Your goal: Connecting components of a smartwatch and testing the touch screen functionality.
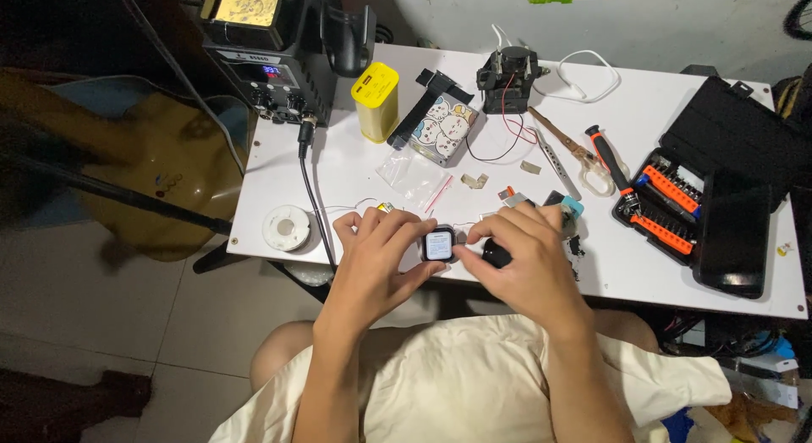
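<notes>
Cluttering white table [355, 176] | tool case [677, 208], solder station [271, 62] | tiled floor [101, 299]

view: head, single | from: above the table's [355, 176] near edge | facing: steeply down and forward toward far edge | range: close, whole table top in frame | shared: none

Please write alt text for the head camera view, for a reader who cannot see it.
Left hand and right hand together hold a small square smartwatch body with lit screen over a white rectangular table. An orange-and-black screwdriver bit set lies to the right.
</notes>
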